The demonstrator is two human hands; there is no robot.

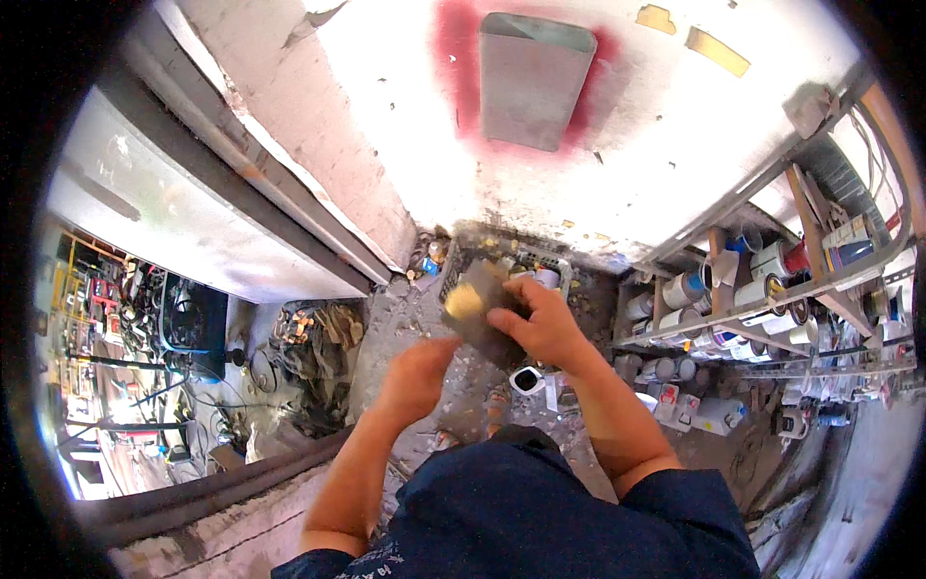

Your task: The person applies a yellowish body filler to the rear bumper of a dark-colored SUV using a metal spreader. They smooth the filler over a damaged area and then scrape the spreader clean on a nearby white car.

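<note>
My right hand pinches a dark, flat plate between thumb and fingers. A yellow lump like putty sits on the plate's upper face, and that area is slightly blurred. My left hand is at the plate's lower left corner with its fingers curled and closed. Whatever those fingers hold, if anything, is hidden. Beyond my hands, a grey metal panel hangs on the white wall, with red paint sprayed around it.
Below the wall stands a crate with odds and ends. Paint cans crowd a metal rack on the right. A white-rimmed container is on the littered floor. Dark crumpled material lies at left, beside a doorway.
</note>
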